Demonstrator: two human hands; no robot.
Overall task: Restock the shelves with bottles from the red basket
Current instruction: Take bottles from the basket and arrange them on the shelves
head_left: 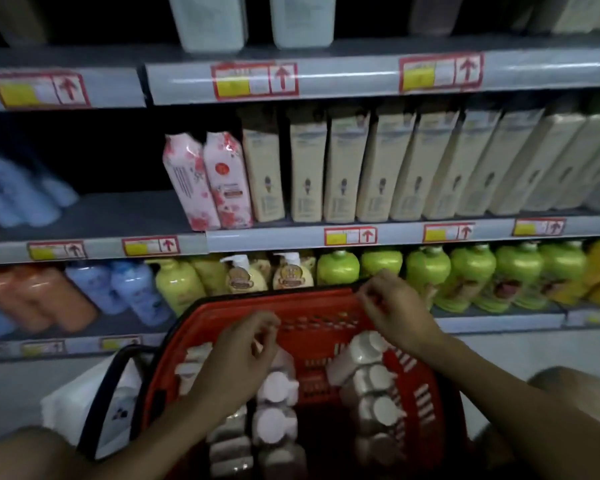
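two hands (243,351) (392,313) hover over red basket (319,306) rim.

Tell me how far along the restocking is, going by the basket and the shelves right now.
Early or midway, it seems. The red basket still holds many white-capped bottles in rows, so most remain. Both hands hover over it: the left hand and right hand have curled fingers, and neither visibly holds a bottle. The middle shelf shows a dark gap at left; the cream cartons look fully faced.
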